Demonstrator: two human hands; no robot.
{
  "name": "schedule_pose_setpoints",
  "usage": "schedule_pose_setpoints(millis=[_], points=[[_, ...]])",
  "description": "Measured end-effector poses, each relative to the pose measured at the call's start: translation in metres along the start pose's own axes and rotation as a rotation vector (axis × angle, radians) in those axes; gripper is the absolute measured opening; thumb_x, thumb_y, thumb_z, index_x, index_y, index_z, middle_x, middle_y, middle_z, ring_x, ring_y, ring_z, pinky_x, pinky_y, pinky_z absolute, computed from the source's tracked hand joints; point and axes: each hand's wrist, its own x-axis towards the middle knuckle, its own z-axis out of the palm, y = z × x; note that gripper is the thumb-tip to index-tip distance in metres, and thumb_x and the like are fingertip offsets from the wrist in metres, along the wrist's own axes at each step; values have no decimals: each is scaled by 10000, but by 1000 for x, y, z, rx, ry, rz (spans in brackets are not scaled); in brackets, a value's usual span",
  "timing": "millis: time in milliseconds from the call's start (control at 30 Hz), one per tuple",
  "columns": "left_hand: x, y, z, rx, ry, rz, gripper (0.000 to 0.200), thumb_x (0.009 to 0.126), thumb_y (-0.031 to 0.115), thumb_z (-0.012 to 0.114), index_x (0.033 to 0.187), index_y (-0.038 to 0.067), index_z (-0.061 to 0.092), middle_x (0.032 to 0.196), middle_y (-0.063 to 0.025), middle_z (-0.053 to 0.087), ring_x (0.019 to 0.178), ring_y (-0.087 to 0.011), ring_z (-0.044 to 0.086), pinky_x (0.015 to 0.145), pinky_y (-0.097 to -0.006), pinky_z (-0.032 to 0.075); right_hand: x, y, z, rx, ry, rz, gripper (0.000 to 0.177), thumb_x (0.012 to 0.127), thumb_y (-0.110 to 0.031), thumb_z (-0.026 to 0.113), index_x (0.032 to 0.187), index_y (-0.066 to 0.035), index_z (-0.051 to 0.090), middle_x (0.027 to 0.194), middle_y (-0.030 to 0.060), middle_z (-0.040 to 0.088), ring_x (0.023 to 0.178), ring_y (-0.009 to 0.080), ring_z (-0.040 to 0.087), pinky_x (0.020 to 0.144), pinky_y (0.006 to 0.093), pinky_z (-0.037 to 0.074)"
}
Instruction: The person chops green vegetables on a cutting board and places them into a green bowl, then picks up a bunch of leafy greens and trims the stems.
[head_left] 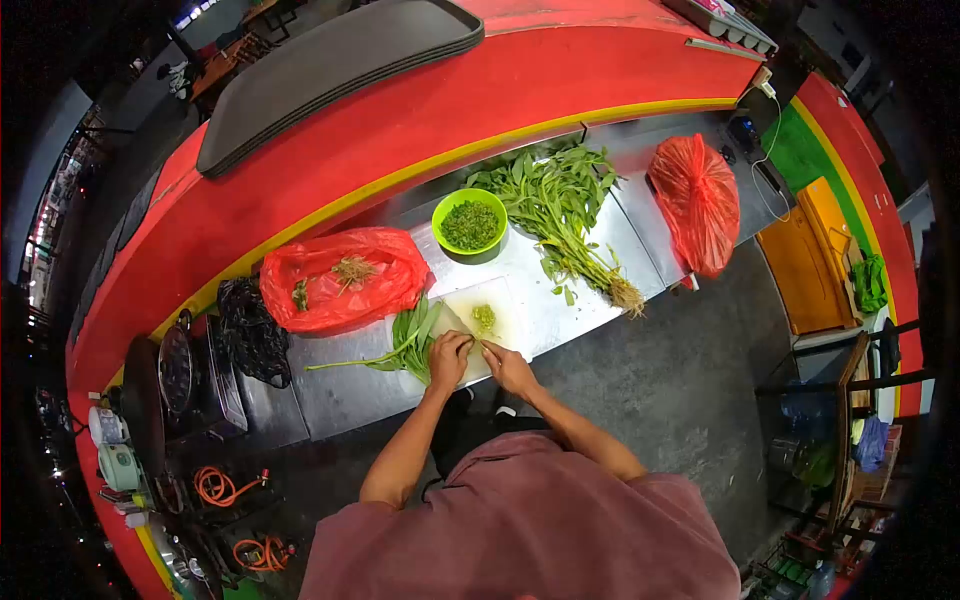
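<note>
On the white cutting board [508, 300], my left hand [450, 358] is curled over the near end of a bunch of leafy green stalks [412, 338]. The leaves and a long stem spread out to its left. Close beside it on the right, my right hand [512, 370] has its fingers closed, the index finger pointing toward the left hand. Whatever the right fingers grip is too small and covered to make out. A little pile of chopped green pieces [484, 319] lies on the board just beyond both hands.
A lime-green bowl [440, 222] of chopped greens stands behind the board. Rooted leafy greens [570, 215] lie to its right, by a tied red bag [695, 205]. An open red bag [345, 300] with root trimmings and a black bag [250, 335] sit left on the metal counter [345, 400].
</note>
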Motion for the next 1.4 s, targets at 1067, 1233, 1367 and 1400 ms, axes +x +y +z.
schedule_pose_setpoints(millis=[1067, 1233, 1367, 1400], points=[[-5, -8, -6, -117, -19, 22, 145, 878, 34, 725, 1017, 6, 757, 952, -144, 704, 898, -325, 675, 830, -404, 524, -36, 2, -11, 15, -51, 82, 407, 1053, -303, 546, 1371, -62, 628, 1116, 317, 688, 1061, 488, 669, 906, 490, 532], [-5, -9, -6, -92, -33, 28, 156, 873, 41, 723, 1022, 22, 766, 940, -137, 698, 923, -337, 665, 842, -427, 514, -10, -5, -5, 12, -27, 29, 412, 1049, -342, 554, 1317, -49, 663, 1056, 306, 706, 1015, 473, 689, 870, 484, 543], [-2, -3, -12, -64, -70, 52, 161, 878, 95, 712, 1024, 50, 762, 951, -119, 693, 939, -342, 645, 851, -449, 495, 12, 8, -2, 16, -54, -9, 389, 1043, -319, 579, 1313, -58, 677, 1005, 287, 727, 890, 373, 737, 818, 416, 552], [-3, -4, -11, -86, -64, 43, 161, 879, 95, 713, 1026, 50, 760, 952, -121, 693, 939, -342, 646, 851, -450, 496, 10, 3, -5, 3, -53, -15, 399, 1044, -316, 579, 1312, -35, 671, 916, 236, 737, 795, 304, 712, 770, 399, 545]])
